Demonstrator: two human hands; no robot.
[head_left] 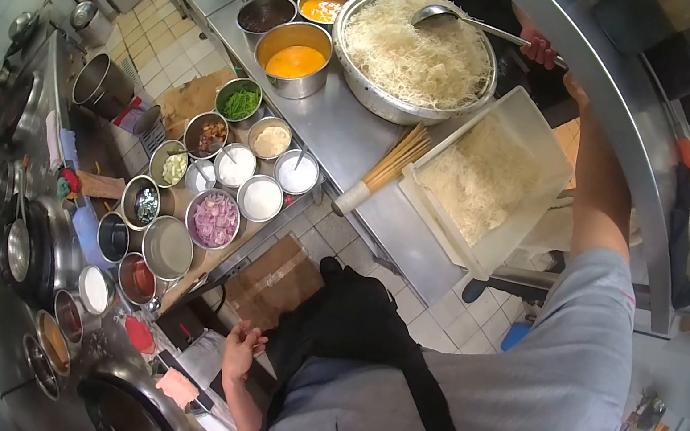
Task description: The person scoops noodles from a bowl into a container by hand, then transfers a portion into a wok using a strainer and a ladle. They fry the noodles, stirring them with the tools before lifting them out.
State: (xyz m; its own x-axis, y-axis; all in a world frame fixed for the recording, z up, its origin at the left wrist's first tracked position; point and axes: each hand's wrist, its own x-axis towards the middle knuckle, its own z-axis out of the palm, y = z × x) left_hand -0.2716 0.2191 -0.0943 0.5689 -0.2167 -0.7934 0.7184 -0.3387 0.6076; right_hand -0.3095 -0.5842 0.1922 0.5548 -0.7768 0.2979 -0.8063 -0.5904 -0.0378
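My left hand (243,351) hangs beside my black apron with loosely bent fingers, and I see nothing in it. My right hand (575,88) reaches to the end of a ladle's handle, by the curved metal shelf edge; its fingers are mostly hidden. The steel ladle (435,19) rests its bowl on a heap of thin pale noodles (416,51) in a big round metal basin (372,102). Another person's hand (538,48) is on the ladle handle. Below the basin stands a pale plastic tub (542,166) with pale noodle-like strands inside.
A bamboo whisk (384,170) lies on the steel counter (419,259). Beside it stand pots of orange liquid (295,61). Several bowls hold chopped greens (239,103), sliced onion (214,220) and white powders (262,199). Woks (124,415) line the stove. A cardboard box (276,281) sits below.
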